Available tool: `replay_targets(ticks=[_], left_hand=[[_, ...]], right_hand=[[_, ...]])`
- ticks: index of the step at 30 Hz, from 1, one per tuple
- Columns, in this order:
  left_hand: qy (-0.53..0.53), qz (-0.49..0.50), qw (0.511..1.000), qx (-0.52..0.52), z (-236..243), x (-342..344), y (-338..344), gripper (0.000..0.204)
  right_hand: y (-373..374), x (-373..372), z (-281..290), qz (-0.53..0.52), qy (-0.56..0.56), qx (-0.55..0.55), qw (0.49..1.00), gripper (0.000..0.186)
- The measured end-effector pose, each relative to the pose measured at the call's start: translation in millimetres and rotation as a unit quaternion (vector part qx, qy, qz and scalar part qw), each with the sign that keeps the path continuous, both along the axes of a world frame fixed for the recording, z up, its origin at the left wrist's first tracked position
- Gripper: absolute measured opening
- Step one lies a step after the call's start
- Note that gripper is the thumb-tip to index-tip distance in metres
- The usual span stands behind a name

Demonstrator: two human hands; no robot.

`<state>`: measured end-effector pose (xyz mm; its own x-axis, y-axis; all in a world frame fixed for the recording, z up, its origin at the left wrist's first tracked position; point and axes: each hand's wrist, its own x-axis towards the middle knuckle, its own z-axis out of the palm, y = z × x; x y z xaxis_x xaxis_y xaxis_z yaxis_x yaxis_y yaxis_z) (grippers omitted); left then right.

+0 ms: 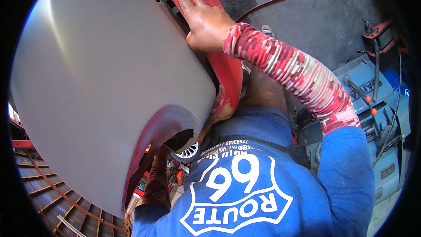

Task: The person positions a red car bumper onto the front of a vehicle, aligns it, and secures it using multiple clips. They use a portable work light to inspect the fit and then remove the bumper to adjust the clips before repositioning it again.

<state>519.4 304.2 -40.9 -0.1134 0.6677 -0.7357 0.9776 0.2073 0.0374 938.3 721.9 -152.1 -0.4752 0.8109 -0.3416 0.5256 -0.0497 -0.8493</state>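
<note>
**Right grip [208, 21] on the red bumper cover [231, 73], grey body panel [101, 83] just to its left**

Head view: The relation that counts is the seam between 2 parts. The bumper cover's long axis runs from the top middle of the view down to the right, then bends back toward the wheel-arch lip [163, 120]. The grey body panel lies all along its left side, with a dark gap showing between the 2 on the upper stretch.

The right grip lies across that upper stretch, clearly the nearer of the 2 hands to it. It is spread rather than clenched: 2 fingers show stretched out toward the far end of the bumper cover, and the heel of the hand sits at the panel's edge. How the other fingers and the thumb lie cannot be told.

The left forearm [157, 180] rises from below to the wheel-arch lip, at the near end of the panel. The left grip is hidden there, so whether it is closed, open or holding something cannot be told. Just to the right of that forearm, part of a spoked road wheel [188, 152] shows.

Well apart on the right, a blue machine [366, 81] stands on the grey floor [324, 22].
</note>
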Motion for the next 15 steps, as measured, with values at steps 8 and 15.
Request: replay_targets(ticks=[8, 15], left_hand=[[-0.001, -0.008, 1.0, 0.007, -3, 1, 3, 0.05], [-0.001, 0.003, 1.0, 0.024, -5, 2, -1, 0.05]], right_hand=[[3, 10, 10, -0.012, 0.021, 0.03, 0.999, 0.092], [10, 13, 0, -0.006, 0.064, 0.05, 0.997, 0.094]])
